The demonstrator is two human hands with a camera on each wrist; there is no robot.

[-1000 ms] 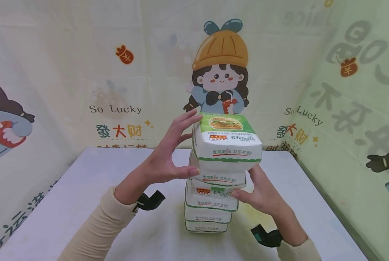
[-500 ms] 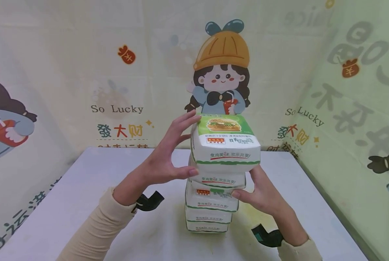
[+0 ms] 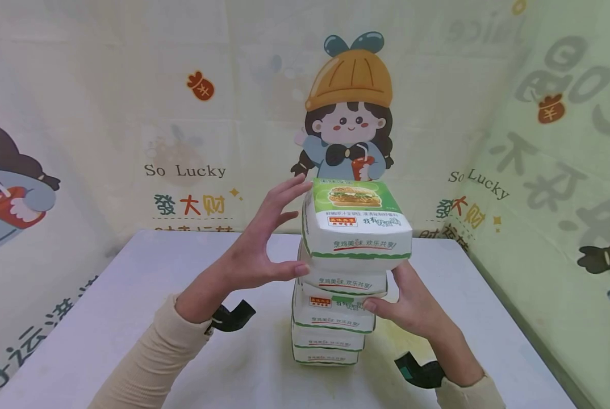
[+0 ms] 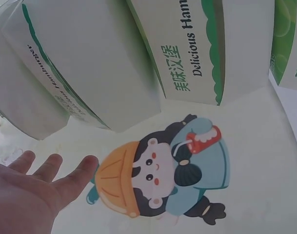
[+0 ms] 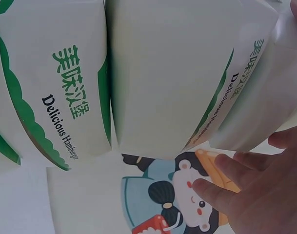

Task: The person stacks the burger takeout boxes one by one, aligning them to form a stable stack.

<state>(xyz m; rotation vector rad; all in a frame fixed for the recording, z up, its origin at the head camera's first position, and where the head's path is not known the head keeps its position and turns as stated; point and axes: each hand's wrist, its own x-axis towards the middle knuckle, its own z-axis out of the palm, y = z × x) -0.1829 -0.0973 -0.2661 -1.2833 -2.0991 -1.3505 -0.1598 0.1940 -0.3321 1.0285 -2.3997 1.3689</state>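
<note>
Several white and green hamburger boxes (image 3: 358, 247) stand in one tall stack. The top box, with a burger picture on its lid, juts forward and to the right of those below. Beside the upper left of the stack is my left hand (image 3: 251, 244), fingers spread and thumb tip at the upper boxes' left edge. In the left wrist view, its fingers (image 4: 72, 183) are apart from the boxes. My right hand (image 3: 420, 307) is at the right side, thumb by the third box; its fingers are partly hidden behind the stack. The right wrist view shows these fingers (image 5: 219, 195) extended beside a box.
The stack stands on a white table (image 3: 182, 352). A printed cloth backdrop (image 3: 264, 125) with cartoon figures rises behind the table and along both sides. Black wrist straps (image 3: 422, 372) sit on both wrists.
The top box sways very slightly left, then back right. My left hand's fingertips move a little away from it to the left. The right hand stays about where it was.
</note>
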